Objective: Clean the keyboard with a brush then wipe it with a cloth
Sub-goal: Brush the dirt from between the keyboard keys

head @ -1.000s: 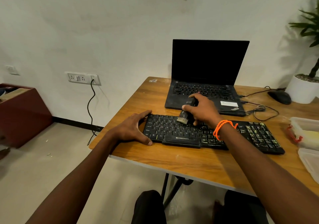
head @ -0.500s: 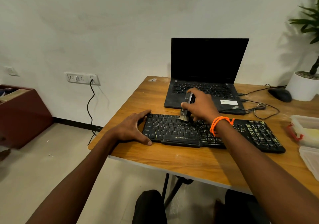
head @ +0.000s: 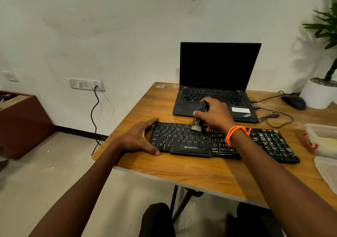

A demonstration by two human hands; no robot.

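A black keyboard (head: pixel 264 143) lies across the wooden table (head: pixel 182 171), its right half dusty. My left hand (head: pixel 137 139) holds the keyboard's left end, thumb along the front edge and fingers at the back corner. My right hand (head: pixel 215 115), an orange band on its wrist, grips a small black brush (head: pixel 198 117) with pale bristles. The bristles touch the upper key rows left of the keyboard's middle. No cloth is in view.
An open black laptop (head: pixel 218 68) stands just behind the keyboard. A black mouse (head: pixel 294 102), cables and a white plant pot (head: pixel 318 94) sit at the back right. Clear plastic containers (head: pixel 322 140) lie at the right edge. A brown box (head: pixel 21 123) stands on the floor at left.
My right hand has swept the brush a little left and back over the upper key rows. My left hand has stayed on the keyboard's left end.
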